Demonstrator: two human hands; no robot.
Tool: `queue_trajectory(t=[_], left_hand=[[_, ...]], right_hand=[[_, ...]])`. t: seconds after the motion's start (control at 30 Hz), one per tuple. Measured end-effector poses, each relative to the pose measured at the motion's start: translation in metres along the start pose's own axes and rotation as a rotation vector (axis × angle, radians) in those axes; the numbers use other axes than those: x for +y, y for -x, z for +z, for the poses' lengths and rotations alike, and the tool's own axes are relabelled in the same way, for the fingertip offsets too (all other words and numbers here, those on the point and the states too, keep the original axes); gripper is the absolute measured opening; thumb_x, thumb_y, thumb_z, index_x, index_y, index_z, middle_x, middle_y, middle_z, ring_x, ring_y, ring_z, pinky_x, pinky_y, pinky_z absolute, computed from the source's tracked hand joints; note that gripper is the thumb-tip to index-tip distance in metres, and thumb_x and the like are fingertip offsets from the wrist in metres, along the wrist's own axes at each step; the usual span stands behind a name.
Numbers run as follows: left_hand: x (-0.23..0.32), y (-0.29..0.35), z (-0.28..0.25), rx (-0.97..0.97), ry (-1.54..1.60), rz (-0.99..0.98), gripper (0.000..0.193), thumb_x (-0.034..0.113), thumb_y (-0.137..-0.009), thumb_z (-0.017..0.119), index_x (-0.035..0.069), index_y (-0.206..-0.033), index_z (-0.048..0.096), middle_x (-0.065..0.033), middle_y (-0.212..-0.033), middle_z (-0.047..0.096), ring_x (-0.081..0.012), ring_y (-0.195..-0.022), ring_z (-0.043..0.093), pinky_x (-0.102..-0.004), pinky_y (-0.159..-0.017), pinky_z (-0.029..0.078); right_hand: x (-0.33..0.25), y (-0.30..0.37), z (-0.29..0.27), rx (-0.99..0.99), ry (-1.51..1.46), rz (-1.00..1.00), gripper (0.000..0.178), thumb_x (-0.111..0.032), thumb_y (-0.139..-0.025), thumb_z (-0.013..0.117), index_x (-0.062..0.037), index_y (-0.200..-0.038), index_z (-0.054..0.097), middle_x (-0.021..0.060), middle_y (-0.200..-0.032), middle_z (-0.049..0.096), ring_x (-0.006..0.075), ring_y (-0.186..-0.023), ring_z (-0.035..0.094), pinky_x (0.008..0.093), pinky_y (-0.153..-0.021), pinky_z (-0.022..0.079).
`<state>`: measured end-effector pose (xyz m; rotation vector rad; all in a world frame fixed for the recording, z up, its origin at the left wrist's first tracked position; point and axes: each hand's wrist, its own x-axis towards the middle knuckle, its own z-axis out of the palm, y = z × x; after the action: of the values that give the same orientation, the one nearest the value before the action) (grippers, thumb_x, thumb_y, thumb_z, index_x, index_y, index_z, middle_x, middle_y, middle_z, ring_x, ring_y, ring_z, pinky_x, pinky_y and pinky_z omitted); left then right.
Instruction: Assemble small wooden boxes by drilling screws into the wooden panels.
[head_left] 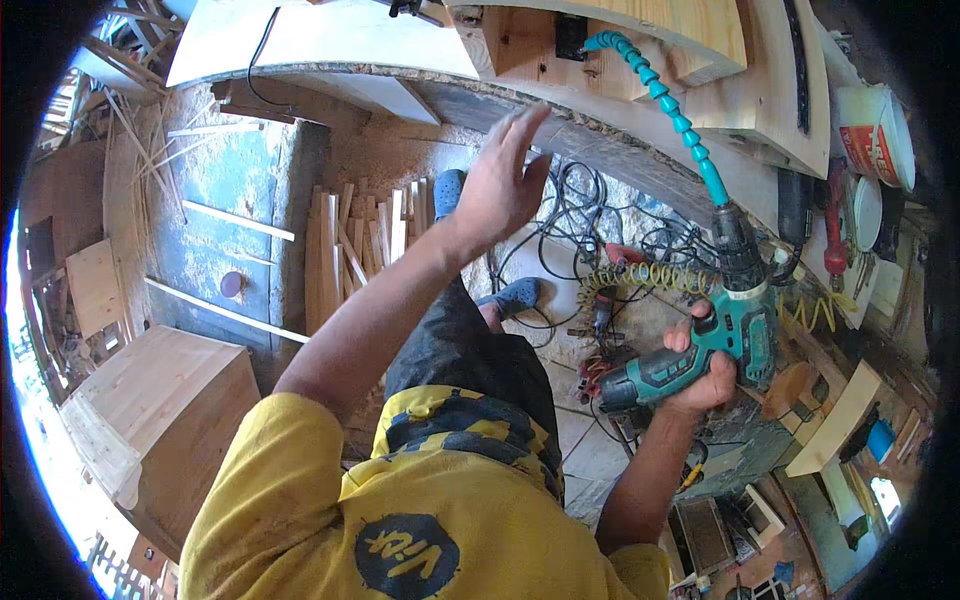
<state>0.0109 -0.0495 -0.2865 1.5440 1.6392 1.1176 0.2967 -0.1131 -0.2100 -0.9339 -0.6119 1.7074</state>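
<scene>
My right hand (708,388) is wrapped round the grip of a teal and black cordless drill (755,325), held out at my right. From its chuck a teal segmented flexible shaft (680,124) curves up and away to a dark fitting (571,37) at a pale wooden workpiece (625,75) on the bench. My left hand (500,190) hovers in front of the bench edge with its fingers stretched out, holding nothing. Whether the tip of the shaft touches the wood is hard to make out.
Tangled black cables (570,225) and a coiled yellow hose (650,277) lie by my feet. Cut wood strips (365,230) stand at the left, near a wooden box (165,400). A white bucket (875,135) and hand tools sit at the far right.
</scene>
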Motion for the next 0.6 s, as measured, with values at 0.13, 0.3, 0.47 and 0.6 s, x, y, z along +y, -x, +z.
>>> queue_trajectory(t=[0.13,0.3,0.47,0.6], left_hand=[[-0.004,-0.055,0.0,0.1,-0.144,0.154,0.05,0.006,-0.078,0.056,0.0,-0.125,0.04,-0.0239,-0.122,0.046,-0.0399,-0.112,0.044,-0.0426,-0.095,0.038],[-0.011,-0.08,0.012,-0.063,-0.673,0.165,0.06,0.026,-0.078,0.061,0.002,-0.129,0.039,-0.0194,-0.136,0.035,-0.0366,-0.12,0.04,-0.0463,-0.096,0.037],[-0.015,-0.068,0.014,0.017,-0.724,0.317,0.06,0.024,-0.078,0.061,0.004,-0.129,0.039,-0.0198,-0.135,0.036,-0.0379,-0.117,0.042,-0.0466,-0.094,0.038],[-0.02,-0.076,0.014,0.169,-0.315,0.252,0.054,0.014,-0.077,0.06,0.003,-0.127,0.041,-0.0231,-0.122,0.048,-0.0425,-0.105,0.05,-0.0448,-0.088,0.042]], right_hand=[[0.002,-0.006,0.002,-0.078,-0.032,-0.003,0.063,-0.028,-0.073,0.062,0.0053,-0.119,0.033,0.0152,-0.108,0.046,0.0202,-0.072,0.049,0.0352,-0.067,0.04],[0.001,-0.007,0.01,-0.064,-0.013,-0.06,0.065,-0.027,-0.074,0.061,0.0051,-0.122,0.03,0.0153,-0.107,0.046,0.02,-0.072,0.05,0.0349,-0.067,0.041],[0.002,-0.013,0.012,-0.054,-0.037,-0.06,0.065,-0.026,-0.074,0.062,0.005,-0.122,0.03,0.016,-0.108,0.046,0.0205,-0.071,0.05,0.0351,-0.067,0.042],[0.005,-0.021,0.016,-0.082,-0.04,-0.042,0.064,-0.027,-0.075,0.061,0.0039,-0.123,0.031,0.0157,-0.109,0.046,0.0205,-0.071,0.05,0.0355,-0.067,0.042]])
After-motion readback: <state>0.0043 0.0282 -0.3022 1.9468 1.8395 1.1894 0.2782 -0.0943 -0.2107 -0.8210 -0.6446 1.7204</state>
